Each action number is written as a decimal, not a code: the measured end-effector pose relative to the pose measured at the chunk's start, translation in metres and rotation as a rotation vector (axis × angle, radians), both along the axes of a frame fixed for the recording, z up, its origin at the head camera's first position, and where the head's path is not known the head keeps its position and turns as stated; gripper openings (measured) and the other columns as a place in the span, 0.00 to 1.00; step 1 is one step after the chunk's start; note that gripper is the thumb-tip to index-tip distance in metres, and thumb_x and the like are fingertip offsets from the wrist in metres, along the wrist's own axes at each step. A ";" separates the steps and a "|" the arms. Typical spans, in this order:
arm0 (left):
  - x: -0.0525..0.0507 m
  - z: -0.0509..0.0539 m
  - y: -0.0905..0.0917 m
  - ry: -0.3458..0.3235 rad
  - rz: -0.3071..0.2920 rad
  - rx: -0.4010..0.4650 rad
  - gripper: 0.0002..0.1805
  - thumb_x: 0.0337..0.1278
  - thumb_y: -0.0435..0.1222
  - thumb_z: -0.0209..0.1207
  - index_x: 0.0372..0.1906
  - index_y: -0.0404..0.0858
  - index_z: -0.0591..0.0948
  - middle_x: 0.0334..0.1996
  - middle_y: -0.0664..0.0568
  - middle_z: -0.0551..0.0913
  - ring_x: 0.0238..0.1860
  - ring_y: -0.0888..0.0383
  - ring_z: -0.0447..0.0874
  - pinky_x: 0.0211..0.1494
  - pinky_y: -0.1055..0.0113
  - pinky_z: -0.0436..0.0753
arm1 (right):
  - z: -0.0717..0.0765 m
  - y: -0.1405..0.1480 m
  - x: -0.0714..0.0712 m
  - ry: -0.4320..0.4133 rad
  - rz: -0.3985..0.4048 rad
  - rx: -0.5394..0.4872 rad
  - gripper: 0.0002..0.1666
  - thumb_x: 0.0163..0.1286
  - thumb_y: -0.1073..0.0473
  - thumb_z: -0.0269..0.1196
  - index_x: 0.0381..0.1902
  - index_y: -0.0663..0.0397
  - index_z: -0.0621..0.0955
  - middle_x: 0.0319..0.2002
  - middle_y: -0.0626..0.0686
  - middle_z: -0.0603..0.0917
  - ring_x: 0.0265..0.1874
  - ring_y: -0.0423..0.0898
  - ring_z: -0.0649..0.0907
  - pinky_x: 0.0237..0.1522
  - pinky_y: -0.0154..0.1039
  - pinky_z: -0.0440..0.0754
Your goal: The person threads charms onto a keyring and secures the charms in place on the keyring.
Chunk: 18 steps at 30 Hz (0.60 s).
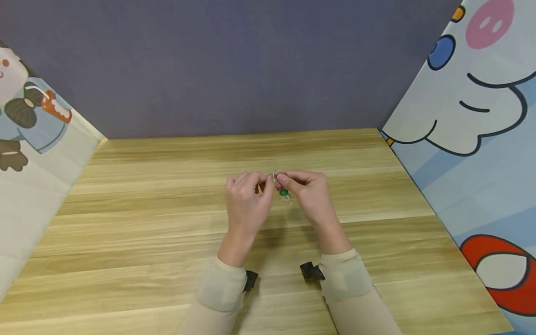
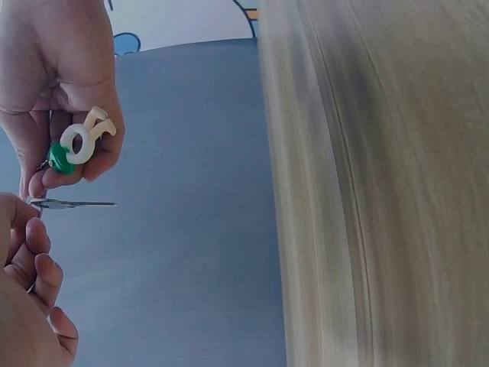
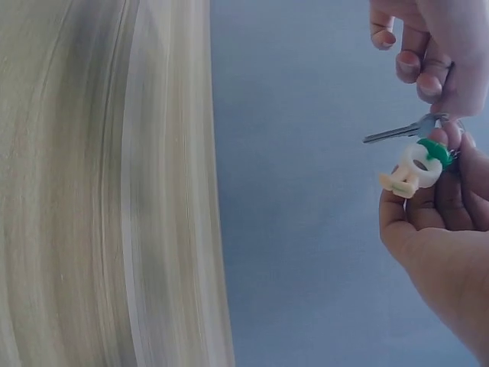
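Head view: left grip [image 1: 248, 197] and right grip [image 1: 311, 194] pinch a metal keyring [image 1: 274, 176] above the bench [image 1: 146, 209]. Left wrist: slim silver key [image 2: 76, 204], long axis aimed benchward! Right wrist: green-and-white charm [image 3: 411, 168], cream legs benchward too, against the right grip.

Worktop: wood-grain tabletop [image 1: 125, 209], light yellow-brown with darker streaks running side to side. Backdrop: plain dark grey panel [image 1: 234, 70] along the far edge; reads bluer in both wrist views. Left side: white printed panel [image 1: 54, 186], cartoon in blue clothing [image 1: 46, 132] with a brown bow [image 1: 21, 112] and a red-orange drink [image 1: 56, 107]. Right side: light-blue printed panel [image 1: 481, 195], white cartoon shape [image 1: 498, 111], pink oval with two light spots [image 1: 477, 35], blue oval [image 1: 442, 52], red-and-white shape [image 1: 473, 245] lower down.
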<state>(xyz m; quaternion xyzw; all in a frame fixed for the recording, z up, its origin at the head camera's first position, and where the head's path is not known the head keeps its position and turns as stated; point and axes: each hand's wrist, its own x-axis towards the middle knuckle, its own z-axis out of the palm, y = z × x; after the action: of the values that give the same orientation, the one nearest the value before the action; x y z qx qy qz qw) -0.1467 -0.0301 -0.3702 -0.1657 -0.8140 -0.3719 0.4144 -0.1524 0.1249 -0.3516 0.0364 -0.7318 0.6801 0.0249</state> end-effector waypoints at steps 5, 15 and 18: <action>0.001 0.001 -0.002 -0.001 -0.003 -0.043 0.06 0.63 0.31 0.68 0.30 0.37 0.88 0.22 0.50 0.89 0.22 0.54 0.81 0.37 0.59 0.71 | 0.001 0.002 0.001 -0.002 -0.003 0.034 0.12 0.73 0.57 0.72 0.46 0.60 0.92 0.36 0.51 0.95 0.37 0.44 0.92 0.44 0.38 0.90; -0.002 0.002 -0.011 0.111 0.041 -0.271 0.05 0.66 0.33 0.69 0.33 0.38 0.90 0.29 0.49 0.93 0.29 0.52 0.89 0.44 0.53 0.78 | 0.003 0.004 0.003 -0.047 0.039 0.140 0.12 0.75 0.57 0.70 0.47 0.59 0.92 0.43 0.58 0.94 0.40 0.49 0.93 0.42 0.35 0.90; -0.003 0.002 -0.013 0.144 0.059 -0.299 0.06 0.66 0.34 0.69 0.32 0.38 0.90 0.28 0.49 0.93 0.28 0.52 0.89 0.43 0.53 0.77 | 0.004 0.004 0.003 -0.048 0.035 0.138 0.12 0.75 0.58 0.70 0.48 0.60 0.92 0.44 0.59 0.94 0.43 0.53 0.93 0.43 0.35 0.90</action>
<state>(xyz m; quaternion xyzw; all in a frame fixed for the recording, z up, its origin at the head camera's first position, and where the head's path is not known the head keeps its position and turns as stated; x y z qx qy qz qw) -0.1499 -0.0430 -0.3681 -0.2278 -0.8330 -0.2216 0.4530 -0.1496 0.1288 -0.3475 0.0344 -0.7766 0.6291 -0.0070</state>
